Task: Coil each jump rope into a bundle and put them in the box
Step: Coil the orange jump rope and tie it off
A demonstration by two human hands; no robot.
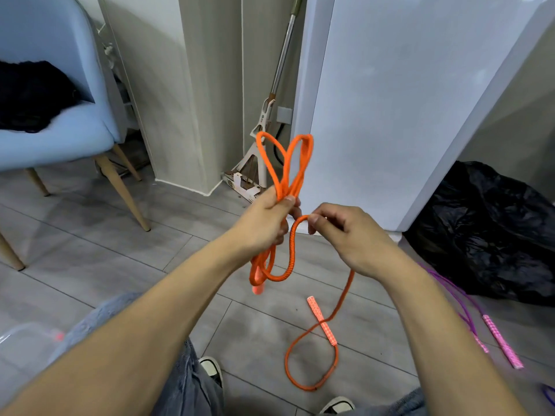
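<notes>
My left hand [265, 223] grips several loops of an orange jump rope [292, 163]; two loops stand up above the fist and others hang below it with one orange handle. My right hand [342, 232] pinches the same rope just right of the fist, where it bends into a fresh loop. From there the rope trails down to the floor, curls in a ring and ends at its second handle [322, 321]. A purple jump rope with pink handles [500, 340] lies on the floor at the right. A clear plastic box [21, 340] shows at the lower left edge.
A light blue chair [60, 124] with dark cloth on its seat stands at the left. A mop [264, 130] leans in the corner beside a white cabinet [405, 100]. A black plastic bag [486, 232] lies at the right. My knees and shoes are below.
</notes>
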